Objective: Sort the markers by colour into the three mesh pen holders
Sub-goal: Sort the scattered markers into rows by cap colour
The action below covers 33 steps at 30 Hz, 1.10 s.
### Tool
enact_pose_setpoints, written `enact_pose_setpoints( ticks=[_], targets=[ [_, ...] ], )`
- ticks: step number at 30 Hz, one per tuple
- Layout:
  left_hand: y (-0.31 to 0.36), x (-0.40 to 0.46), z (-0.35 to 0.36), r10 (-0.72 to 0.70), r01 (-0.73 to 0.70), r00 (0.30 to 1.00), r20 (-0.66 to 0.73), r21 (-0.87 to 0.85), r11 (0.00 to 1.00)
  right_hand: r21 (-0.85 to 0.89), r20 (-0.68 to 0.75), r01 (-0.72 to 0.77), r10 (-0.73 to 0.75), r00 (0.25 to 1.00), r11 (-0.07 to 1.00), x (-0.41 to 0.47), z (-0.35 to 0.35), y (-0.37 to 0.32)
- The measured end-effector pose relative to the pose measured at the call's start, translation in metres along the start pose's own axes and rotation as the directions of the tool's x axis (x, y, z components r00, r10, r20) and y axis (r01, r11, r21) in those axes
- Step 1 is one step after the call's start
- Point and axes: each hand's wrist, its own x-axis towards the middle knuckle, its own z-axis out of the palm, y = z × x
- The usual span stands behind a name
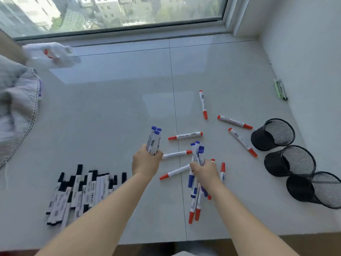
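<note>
While both bare forearms reach forward over the pale tiled ledge [110, 111], each hand is wrapped in a fist around its own bundle of blue-capped markers. The left hand [145, 162] grips its blue markers [154, 140] near their lower ends, fingers curled tight, so the caps stand up and lean slightly away from the person. The right hand [203, 170] clasps a second blue bunch [197, 154] about mid-length, back of the hand upward; some caps point up above the knuckles, and blue ends stick out below the wrist. The two fists sit near each other, not touching.

Red markers [185, 135] lie scattered flat on the ledge around and beyond the hands, several between the fists, two more under the right forearm with red caps toward the person. Left of the left forearm, black markers [81, 193] lie side by side in a rough row. To the far right, three black mesh pen holders [289, 161] lie tipped in a line near the wall, touching, mouths facing right; no markers show inside them. A small green object [280, 89] rests by the wall farther back.
</note>
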Motion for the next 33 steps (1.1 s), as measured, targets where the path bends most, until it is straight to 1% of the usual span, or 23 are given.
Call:
enact_pose_setpoints(
  ticks=[2, 4, 7, 11, 14, 16, 18, 20, 24, 27, 31, 33],
  targets=[
    [-0.042, -0.015, -0.01, -0.066, 0.066, 0.998, 0.013, -0.042, 0.997, -0.063, 0.067, 0.01, -0.006, 0.998, 0.998, -0.017, 0.031, 0.011],
    [-0.073, -0.026, -0.009, -0.075, 0.076, 0.996, 0.044, -0.034, 0.997, -0.096, 0.123, 0.0, 0.012, 0.992, 0.995, -0.027, 0.054, 0.025],
    [-0.11, -0.04, -0.009, -0.1, 0.107, 0.99, 0.101, -0.058, 0.993, -0.176, 0.201, -0.071, 0.107, 0.974, 0.982, -0.041, 0.087, 0.048],
    [-0.137, -0.053, -0.002, -0.155, 0.174, 0.962, 0.223, -0.07, 0.982, -0.271, 0.153, -0.149, 0.195, 0.969, 0.951, -0.052, 0.112, 0.071],
    [-0.146, -0.06, 0.002, -0.23, 0.274, 0.937, 0.263, -0.143, 0.951, -0.349, 0.119, -0.157, 0.21, 0.971, 0.924, -0.059, 0.122, 0.079],
    [-0.15, -0.063, 0.005, -0.251, 0.3, 0.922, 0.296, -0.134, 0.944, -0.367, 0.114, -0.147, 0.201, 0.973, 0.918, -0.062, 0.128, 0.079],
    [-0.154, -0.064, 0.007, -0.246, 0.289, 0.916, 0.316, -0.098, 0.952, -0.373, 0.098, -0.139, 0.188, 0.977, 0.918, -0.062, 0.132, 0.077],
    [-0.157, -0.066, 0.008, -0.243, 0.279, 0.922, 0.303, -0.083, 0.957, -0.364, 0.074, -0.128, 0.166, 0.983, 0.922, -0.062, 0.135, 0.075],
    [-0.159, -0.073, 0.011, -0.183, 0.212, 0.96, 0.213, -0.119, 0.97, -0.316, 0.043, -0.088, 0.107, 0.993, 0.945, -0.065, 0.14, 0.074],
    [-0.158, -0.075, 0.012, -0.149, 0.167, 0.978, 0.147, -0.115, 0.979, -0.274, 0.004, -0.058, 0.061, 0.998, 0.96, -0.068, 0.143, 0.076],
    [-0.16, -0.076, 0.011, -0.106, 0.114, 0.982, 0.157, -0.038, 0.993, -0.253, -0.084, -0.029, 0.008, 0.996, 0.967, -0.075, 0.144, 0.079],
    [-0.163, -0.076, 0.01, -0.084, 0.087, 0.984, 0.158, -0.01, 0.996, -0.273, -0.113, -0.006, -0.025, 0.993, 0.962, -0.078, 0.143, 0.08]
  ],
)
